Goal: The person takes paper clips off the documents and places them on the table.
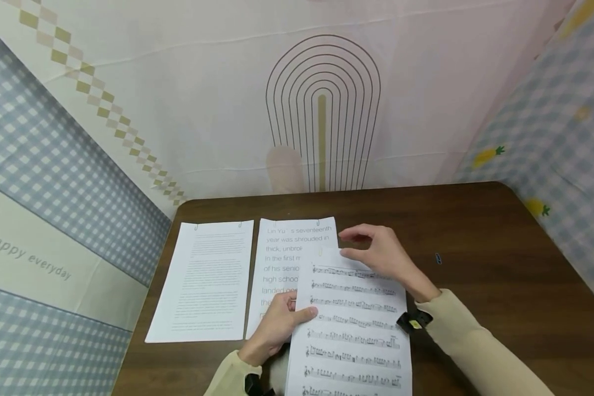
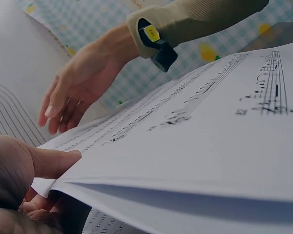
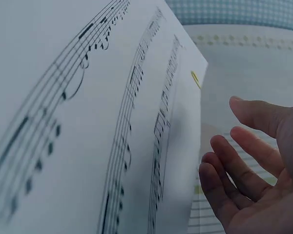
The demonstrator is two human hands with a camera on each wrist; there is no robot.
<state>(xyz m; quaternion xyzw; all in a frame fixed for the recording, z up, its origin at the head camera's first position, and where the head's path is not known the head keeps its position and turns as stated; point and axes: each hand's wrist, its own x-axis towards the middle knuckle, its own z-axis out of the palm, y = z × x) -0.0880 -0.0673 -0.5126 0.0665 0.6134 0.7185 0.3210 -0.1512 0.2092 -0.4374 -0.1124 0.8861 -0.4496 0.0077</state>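
My left hand [image 1: 277, 324] grips the left edge of a stack of sheet music [image 1: 353, 335], thumb on top and fingers underneath. The sheets are raised and tilted, and they overlap part of a large-print text stack [image 1: 282, 264]. A yellow paper clip [image 3: 196, 79] sits on the sheet music's top edge near one corner. Close to the top edge, my right hand [image 1: 381, 253] hovers with fingers loosely bent and apart; in the right wrist view nothing lies between the thumb and fingers. The left wrist view shows the sheets parting slightly at the near edge.
A stack of small-print pages [image 1: 210, 286] with two clips along its top lies at the left of the dark wooden table [image 1: 495, 231]. To the right of my right hand lies a small dark blue clip-like object [image 1: 438, 258]. Patterned cloth hangs behind and at both sides.
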